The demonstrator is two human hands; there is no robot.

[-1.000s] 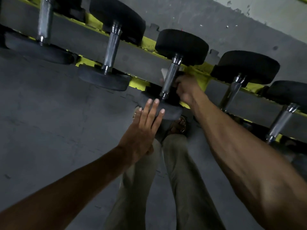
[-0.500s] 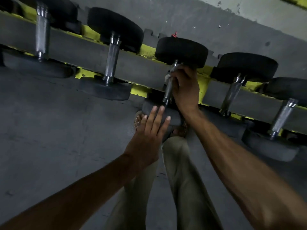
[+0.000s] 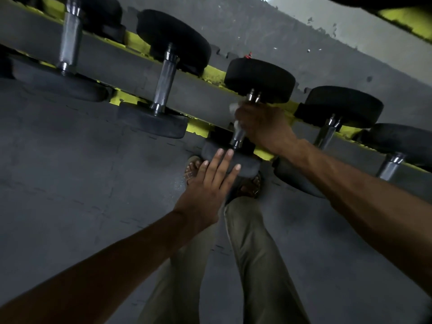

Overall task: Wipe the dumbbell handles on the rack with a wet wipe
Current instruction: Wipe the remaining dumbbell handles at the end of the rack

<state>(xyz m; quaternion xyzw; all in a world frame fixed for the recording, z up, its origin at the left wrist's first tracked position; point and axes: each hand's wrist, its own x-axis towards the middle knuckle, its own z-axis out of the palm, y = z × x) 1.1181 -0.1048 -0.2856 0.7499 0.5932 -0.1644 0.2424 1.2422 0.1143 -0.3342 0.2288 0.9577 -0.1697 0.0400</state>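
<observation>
Grey tiled floor (image 3: 70,183), dim room, yellow-edged rack (image 3: 117,59). Right hand (image 3: 264,127) clenches wet wipe (image 3: 233,108) round middle dumbbell handle (image 3: 238,136). Left hand (image 3: 210,185) lies flat, fingers straight, against its near head (image 3: 249,166).

The light is dim and flat, and everything has a grey cast. The brightest patch is the pale wall (image 3: 327,15) at top right, so light seems to come from that side. Small glints sit on the chrome handles (image 3: 70,40), while the black rubber heads (image 3: 259,78) lose nearly all detail. The floor (image 3: 70,183) is an even, murky grey. The rack rail (image 3: 112,59) tilts and bows with wide-angle distortion. The right grip (image 3: 264,127) is slightly smeared, and the wet wipe (image 3: 233,108) in it is a pale blur. The forearms at the lower edge look stretched and soft.
</observation>
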